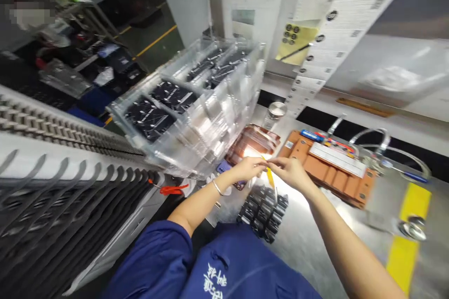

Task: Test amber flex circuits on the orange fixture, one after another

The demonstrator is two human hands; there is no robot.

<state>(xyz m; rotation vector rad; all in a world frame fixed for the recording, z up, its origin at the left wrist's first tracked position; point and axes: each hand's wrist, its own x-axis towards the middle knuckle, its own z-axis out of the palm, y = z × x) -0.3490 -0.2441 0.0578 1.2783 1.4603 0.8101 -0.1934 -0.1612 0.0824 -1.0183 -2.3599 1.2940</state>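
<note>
My left hand (248, 168) and my right hand (290, 171) meet over the metal bench, fingertips close together. Between them is a thin yellow tool (269, 175), like tweezers or a stick, held by my right hand and pointing down. My left hand pinches something small at its fingertips; what it is cannot be made out. Just below the hands lies a black tray of small dark parts (263, 211). A silver bracelet sits on my left wrist.
A tall stack of clear plastic trays (196, 103) with black parts stands at left. An orange-brown fixture (329, 170) with cables lies to the right. A small jar (274, 113), a yellow strip (409, 233), a conveyor rack (63, 187) and a person at far left are also present.
</note>
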